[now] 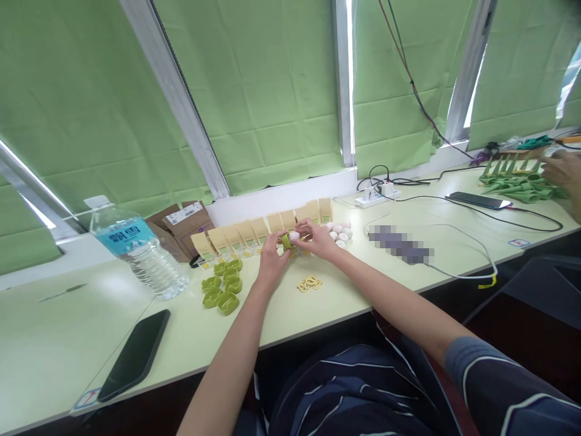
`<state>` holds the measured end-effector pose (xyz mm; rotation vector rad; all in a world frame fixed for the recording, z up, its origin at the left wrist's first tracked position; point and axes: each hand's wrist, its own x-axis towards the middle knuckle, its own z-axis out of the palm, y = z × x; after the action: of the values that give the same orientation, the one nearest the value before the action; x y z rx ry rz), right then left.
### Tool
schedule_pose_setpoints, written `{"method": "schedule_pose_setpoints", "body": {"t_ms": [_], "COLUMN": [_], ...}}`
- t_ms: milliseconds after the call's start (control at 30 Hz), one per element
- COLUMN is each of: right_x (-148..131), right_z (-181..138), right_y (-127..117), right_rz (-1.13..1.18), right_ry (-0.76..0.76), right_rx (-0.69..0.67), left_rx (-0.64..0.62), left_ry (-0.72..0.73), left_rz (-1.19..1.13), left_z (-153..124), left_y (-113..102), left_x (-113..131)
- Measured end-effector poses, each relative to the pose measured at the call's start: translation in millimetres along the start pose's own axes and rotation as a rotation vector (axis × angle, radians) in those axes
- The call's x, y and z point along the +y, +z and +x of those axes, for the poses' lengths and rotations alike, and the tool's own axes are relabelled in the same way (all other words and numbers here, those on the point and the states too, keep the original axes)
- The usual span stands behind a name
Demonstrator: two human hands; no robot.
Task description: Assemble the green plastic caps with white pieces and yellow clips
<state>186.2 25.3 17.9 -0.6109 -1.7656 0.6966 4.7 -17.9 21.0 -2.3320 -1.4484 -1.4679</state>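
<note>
My left hand (pixel 273 257) grips a green cup-like piece (pixel 286 241) between thumb and fingers. Right beside it, my right hand (pixel 315 237) pinches a small white rounded piece (pixel 294 236) at the green piece's opening; whether it sits inside, I cannot tell. Several similar green pieces (pixel 227 303) lie on the table left of my left hand. Past my right hand is a cluster of pale round pieces (pixel 341 233). Small yellow ring-like bits (pixel 309 283) are heaped in front of my hands. Behind them stands a row of small clear packs with tan cards (pixel 247 233).
A water bottle (pixel 140 248), cardboard box (pixel 184 227) and black phone (pixel 135 354) are on the left. To the right are a power strip (pixel 376 197), cables, a second phone (pixel 479 200) and green spiky items (pixel 521 184) near another person's hand (pixel 563 169). The table's front edge is close.
</note>
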Motion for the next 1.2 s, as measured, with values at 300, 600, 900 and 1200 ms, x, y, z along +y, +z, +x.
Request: {"method": "schedule_pose_setpoints", "body": {"t_ms": [300,600,900,1200], "right_x": [-4.8,-4.3,-5.9,-4.2], "right_z": [-0.7,-1.9,0.7,0.5], "right_y": [1.1,3.9,0.6,-1.9], "right_rz": [-0.008,-0.068,-0.105,-0.159], "right_ry": [0.025,0.043,-0.004,-0.115], "right_rx": [-0.001,-0.055,0.006,-0.03], "left_rx": [-0.002,-0.032,-0.046,-0.098], "left_ry": [0.001,0.035,-0.048,-0.188], "left_rz": [0.002,-0.024,-0.079,-0.131], "left_z": [-1.3,-1.9,-1.2,-0.8], "left_y": [-0.4,-0.4,0.7,-1.4], "left_x": [-1.9,-5.7,4.8,7.3]}}
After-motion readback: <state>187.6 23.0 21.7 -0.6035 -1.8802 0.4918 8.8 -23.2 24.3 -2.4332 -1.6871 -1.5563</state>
